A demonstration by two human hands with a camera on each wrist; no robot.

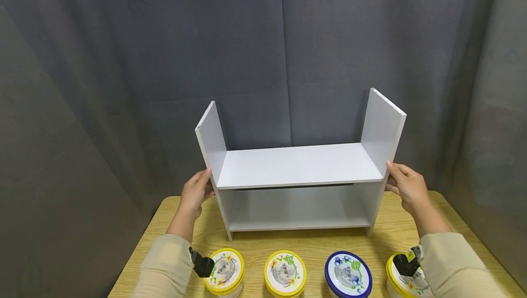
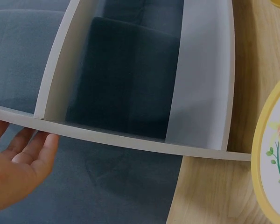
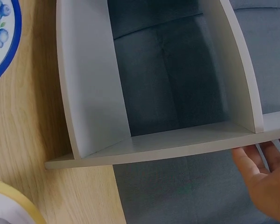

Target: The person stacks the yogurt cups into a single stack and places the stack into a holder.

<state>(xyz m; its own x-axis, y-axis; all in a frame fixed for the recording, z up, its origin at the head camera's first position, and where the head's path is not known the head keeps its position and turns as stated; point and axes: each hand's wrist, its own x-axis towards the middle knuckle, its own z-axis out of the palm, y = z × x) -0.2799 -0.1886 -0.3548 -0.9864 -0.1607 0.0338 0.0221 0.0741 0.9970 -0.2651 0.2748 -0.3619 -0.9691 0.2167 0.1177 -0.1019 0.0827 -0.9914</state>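
Observation:
A white two-tier shelf point(image 1: 296, 165) with raised side panels stands near the table's back edge, between both hands. My left hand point(image 1: 196, 192) touches the outer face of the left side panel point(image 1: 211, 140), its thumb at the front edge. In the left wrist view, that hand's fingers point(image 2: 35, 149) are extended, tips right at the panel. On the other side my right hand point(image 1: 407, 186) presses the right side panel point(image 1: 383, 124) at about the same height. Its fingers point(image 3: 252, 163) lie fairly straight against the outer face, below the upper board's end in the right wrist view.
Along the front of the wooden table point(image 1: 255, 243) stand round tubs: a left yellow-lidded tub point(image 1: 224, 270), a middle yellow-lidded tub point(image 1: 285, 273), a blue-lidded tub point(image 1: 348, 274) and a right yellow-lidded tub point(image 1: 397, 279), partly behind the right wrist. Grey curtains point(image 1: 247, 51) hang behind and beside the table.

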